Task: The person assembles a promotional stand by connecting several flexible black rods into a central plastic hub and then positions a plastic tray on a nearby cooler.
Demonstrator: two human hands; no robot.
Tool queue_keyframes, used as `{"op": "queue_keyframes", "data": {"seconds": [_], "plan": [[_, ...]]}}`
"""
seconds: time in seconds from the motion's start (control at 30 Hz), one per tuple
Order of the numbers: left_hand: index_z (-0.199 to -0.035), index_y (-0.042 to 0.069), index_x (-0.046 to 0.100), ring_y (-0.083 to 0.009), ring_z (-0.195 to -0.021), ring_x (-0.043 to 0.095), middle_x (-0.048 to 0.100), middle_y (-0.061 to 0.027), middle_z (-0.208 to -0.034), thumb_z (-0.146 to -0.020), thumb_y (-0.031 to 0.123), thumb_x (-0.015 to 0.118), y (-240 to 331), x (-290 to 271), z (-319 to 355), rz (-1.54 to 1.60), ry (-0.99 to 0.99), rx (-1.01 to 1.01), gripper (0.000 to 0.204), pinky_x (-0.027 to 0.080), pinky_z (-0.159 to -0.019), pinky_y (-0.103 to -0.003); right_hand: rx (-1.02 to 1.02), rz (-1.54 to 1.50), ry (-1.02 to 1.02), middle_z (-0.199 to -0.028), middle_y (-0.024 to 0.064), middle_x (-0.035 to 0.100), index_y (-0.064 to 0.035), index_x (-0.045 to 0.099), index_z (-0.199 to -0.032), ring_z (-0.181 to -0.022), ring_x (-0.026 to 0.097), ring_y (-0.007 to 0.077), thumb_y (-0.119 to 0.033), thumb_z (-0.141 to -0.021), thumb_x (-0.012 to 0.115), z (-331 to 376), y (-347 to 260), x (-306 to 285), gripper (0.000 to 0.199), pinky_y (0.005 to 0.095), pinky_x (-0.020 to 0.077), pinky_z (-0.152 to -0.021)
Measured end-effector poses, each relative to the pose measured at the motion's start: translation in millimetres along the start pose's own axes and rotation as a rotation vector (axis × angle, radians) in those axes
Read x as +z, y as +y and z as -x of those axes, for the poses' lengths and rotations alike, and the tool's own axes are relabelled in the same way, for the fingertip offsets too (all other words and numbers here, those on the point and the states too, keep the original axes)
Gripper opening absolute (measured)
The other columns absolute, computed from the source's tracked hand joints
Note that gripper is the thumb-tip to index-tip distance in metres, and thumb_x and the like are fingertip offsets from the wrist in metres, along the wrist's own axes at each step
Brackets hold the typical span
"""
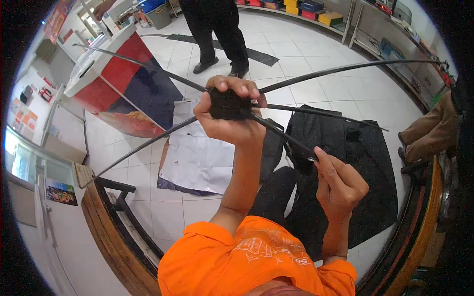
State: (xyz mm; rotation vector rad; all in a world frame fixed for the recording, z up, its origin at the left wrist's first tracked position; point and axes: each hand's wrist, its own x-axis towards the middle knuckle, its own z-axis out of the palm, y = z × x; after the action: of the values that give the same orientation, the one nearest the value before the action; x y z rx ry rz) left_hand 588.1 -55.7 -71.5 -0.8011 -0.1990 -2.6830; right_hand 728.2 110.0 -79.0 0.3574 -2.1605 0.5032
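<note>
Head view: left hand (228, 111) clamped on black hub (229, 104), right hand (339, 185) pinching a rod (289, 138). Risk: bent rods (355, 66) could spring back if grip slips.

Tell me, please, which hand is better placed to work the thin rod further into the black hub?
Probably the right hand: its fingertips already pinch the thin rod near its free end. The left hand is fully wrapped around the black hub, steadying it.
</note>
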Motion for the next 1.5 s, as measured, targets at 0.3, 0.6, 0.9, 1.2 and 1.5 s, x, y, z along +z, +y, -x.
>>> {"op": "queue_keyframes", "data": {"seconds": [0.3,0.6,0.9,1.2,1.5], "plan": [[-0.087,0.007,0.049,-0.0288,-0.061,0.061,0.057,-0.0157,-0.068,-0.09,0.041,0.036,29,-11,2,0.095,0.018,0.037,0.036,0.048,-0.039,-0.037,0.032,-0.016,-0.132,-0.069,0.0037,0.062,-0.0087,0.072,-0.099,-0.047,0.052,0.0145,-0.008,-0.075,0.075,2,-29,9,0.024,0.0282,0.0406,-0.044],[-0.085,0.01,0.046,-0.0292,-0.059,0.058,0.054,-0.015,-0.066,-0.091,0.042,0.036,2,-24,14,-0.119,-0.081,0.032,0.034,0.044,-0.043,-0.037,0.334,-0.38,-0.285,-0.071,0.0122,0.064,-0.0001,0.068,-0.094,-0.051,0.058,0.0198,-0.007,-0.081,0.071,7,-2,12,0.015,0.0293,0.0421,-0.048],[-0.082,0.006,0.044,-0.0299,-0.052,0.055,0.053,-0.0165,-0.062,-0.092,0.038,0.034,-6,-32,16,-0.156,-0.025,0.092,0.035,0.043,-0.039,-0.037,0.182,-0.249,-0.201,-0.073,0.0099,0.062,-0.0027,0.07,-0.1,-0.059,0.06,0.0178,-0.009,-0.085,0.069,24,11,38,0.017,0.0287,0.0429,-0.049],[-0.081,0.007,0.041,-0.0279,-0.048,0.05,0.051,-0.0152,-0.059,-0.089,0.04,0.037,-23,-33,31,-0.238,0.057,0.046,0.034,0.043,-0.043,-0.036,0.188,-0.172,-0.208,-0.07,0.0092,0.06,-0.0001,0.069,-0.097,-0.056,0.058,0.017,-0.007,-0.086,0.067,40,28,42,0.013,0.0279,0.0417,-0.047],[-0.082,0.007,0.041,-0.028,-0.05,0.051,0.052,-0.0155,-0.06,-0.09,0.041,0.037,-38,-42,40,-0.163,0.047,-0.021,0.035,0.042,-0.043,-0.036,0.339,-0.355,-0.234,-0.072,0.0136,0.063,0.0054,0.066,-0.094,-0.06,0.061,0.0213,-0.007,-0.087,0.064,44,30,36,0.014,0.0309,0.0436,-0.055]]}}
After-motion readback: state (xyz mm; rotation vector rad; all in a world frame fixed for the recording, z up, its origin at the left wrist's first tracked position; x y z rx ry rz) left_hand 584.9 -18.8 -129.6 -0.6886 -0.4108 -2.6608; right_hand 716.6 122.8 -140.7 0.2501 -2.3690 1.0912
